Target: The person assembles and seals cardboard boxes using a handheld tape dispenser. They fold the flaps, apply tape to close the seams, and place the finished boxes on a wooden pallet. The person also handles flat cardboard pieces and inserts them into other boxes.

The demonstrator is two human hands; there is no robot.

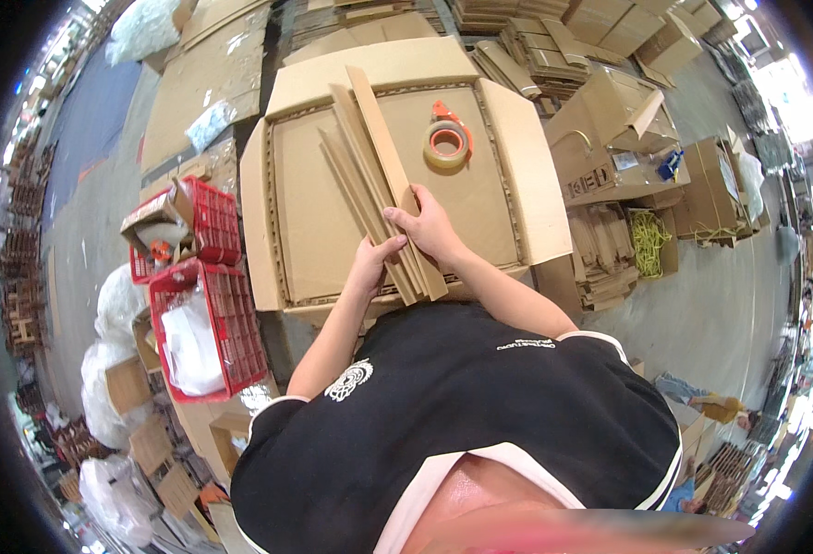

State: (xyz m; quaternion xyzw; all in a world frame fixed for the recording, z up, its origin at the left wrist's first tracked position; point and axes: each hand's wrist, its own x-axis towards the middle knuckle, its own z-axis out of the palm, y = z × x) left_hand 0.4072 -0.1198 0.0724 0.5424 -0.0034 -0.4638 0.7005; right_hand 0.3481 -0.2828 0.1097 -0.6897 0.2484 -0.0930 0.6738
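Observation:
Several long, narrow cardboard strips [370,148] lie slantwise over a large open cardboard box [370,61], gathered in a loose bundle. My left hand [370,266] is closed round the lower part of the bundle from the left side. From the right, my right hand [424,226] grips the same strips slightly higher, its thumb lying across them. The strips fan apart a little toward their far ends. An orange tape dispenser [446,138] with a roll of clear tape rests on the box's flat cardboard surface, to the right of the strips.
Two red plastic crates [251,323] stand at the left, one holding white material. On the right are an open cardboard carton [600,138], a bundle of yellow strapping [648,242] and a blue tool [672,164]. Stacked flat cardboard [540,55] lies beyond.

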